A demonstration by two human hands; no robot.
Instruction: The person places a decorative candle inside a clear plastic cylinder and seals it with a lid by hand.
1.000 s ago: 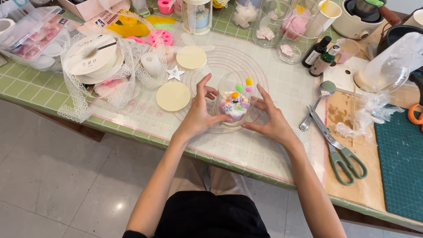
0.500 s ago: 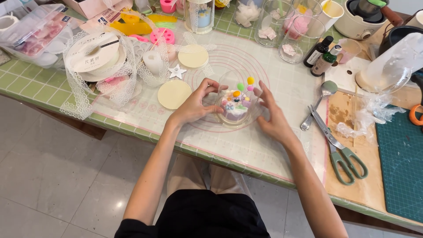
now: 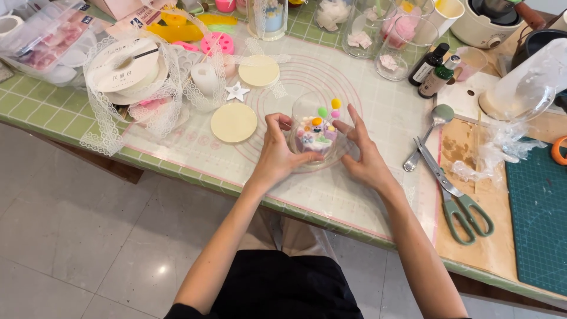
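While cupping the clear dome (image 3: 307,112) over a small decorated cake (image 3: 315,134): left hand (image 3: 277,155) curled against it, right hand (image 3: 365,158) spread.

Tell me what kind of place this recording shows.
Probably a home craft table for small decorative pieces: a pink silicone work mat, a spool of lace ribbon, scissors and a green cutting mat.

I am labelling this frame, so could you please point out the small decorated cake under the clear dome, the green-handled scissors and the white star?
small decorated cake (image 3: 315,137), head view, its pale side.
green-handled scissors (image 3: 453,192), head view, the pivot.
white star (image 3: 237,91), head view, its centre.
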